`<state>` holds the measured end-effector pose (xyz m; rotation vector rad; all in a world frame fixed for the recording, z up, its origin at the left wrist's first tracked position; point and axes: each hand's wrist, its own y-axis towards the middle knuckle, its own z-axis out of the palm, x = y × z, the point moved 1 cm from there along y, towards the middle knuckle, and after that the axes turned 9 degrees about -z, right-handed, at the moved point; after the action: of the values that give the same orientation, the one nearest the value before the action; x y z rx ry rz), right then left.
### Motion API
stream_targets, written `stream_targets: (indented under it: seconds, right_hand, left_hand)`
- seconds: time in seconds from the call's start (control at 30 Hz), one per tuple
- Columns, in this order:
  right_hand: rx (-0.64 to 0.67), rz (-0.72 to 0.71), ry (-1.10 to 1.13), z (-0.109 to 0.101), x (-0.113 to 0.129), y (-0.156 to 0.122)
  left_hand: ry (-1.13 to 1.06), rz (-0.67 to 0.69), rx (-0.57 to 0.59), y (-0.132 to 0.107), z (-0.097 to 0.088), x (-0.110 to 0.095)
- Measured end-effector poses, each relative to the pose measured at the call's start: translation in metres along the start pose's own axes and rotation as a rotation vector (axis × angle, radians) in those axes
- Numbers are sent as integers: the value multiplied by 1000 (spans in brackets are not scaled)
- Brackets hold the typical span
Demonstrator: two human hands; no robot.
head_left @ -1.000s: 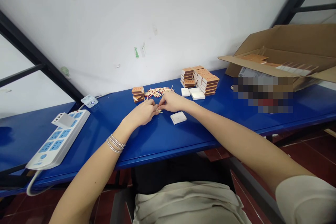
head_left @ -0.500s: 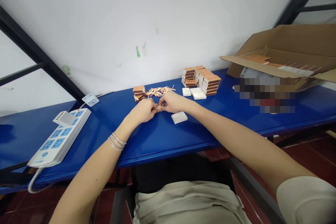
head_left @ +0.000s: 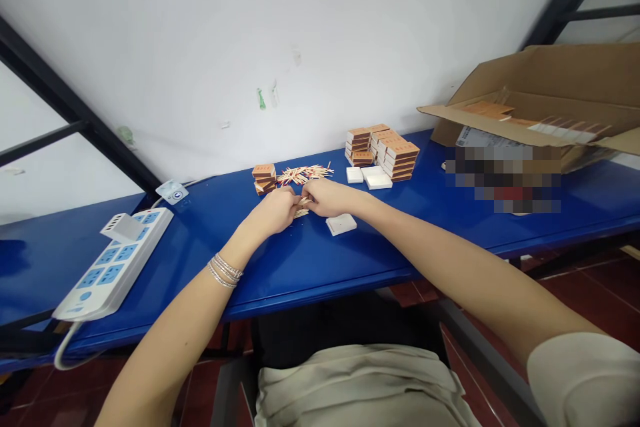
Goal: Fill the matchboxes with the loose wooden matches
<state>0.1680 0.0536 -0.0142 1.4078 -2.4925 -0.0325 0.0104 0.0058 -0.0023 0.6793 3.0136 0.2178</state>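
Observation:
My left hand and my right hand meet over the blue table, fingers pinched together on a small bundle of matchsticks between them. Just right of the hands lies an empty white matchbox tray. Behind the hands a loose pile of matchsticks is spread out, with a short stack of orange matchboxes at its left. Silver bracelets circle my left wrist.
Taller stacks of orange matchboxes and white trays stand at the back right. An open cardboard box sits at the far right. A white and blue power strip lies at the left, near the front edge.
Both hands stayed together at the same spot. The fingers shifted slightly while gathering the matchsticks into a tighter bundle.

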Motion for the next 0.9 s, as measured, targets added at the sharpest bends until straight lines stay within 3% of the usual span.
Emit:
stream_targets:
  seconds: [0.27,0.37,0.53,0.6,0.73,0.9]
  right_hand:
    - [-16,0,44,-18,3,-8]
    - [60,35,105,-33,3,-17]
    - [300,28,247,-62,-6,-35]
    - [316,39,302,-72,-13,-42]
    - [201,133,303,-81,-28,-49]
    - [228,159,258,-78,-29,-47]
  left_hand:
    - [-74,26,-89,1,-1,-1]
    - [-156,41,-62,-3,-4,-13]
    - [-222,37,-47,-10,-6,-42]
    - [-232,36,-54,-12,-6,-50]
    - [-108,79,-51,-15,-7,-63]
    - [118,124,-24,-17,-8,-73]
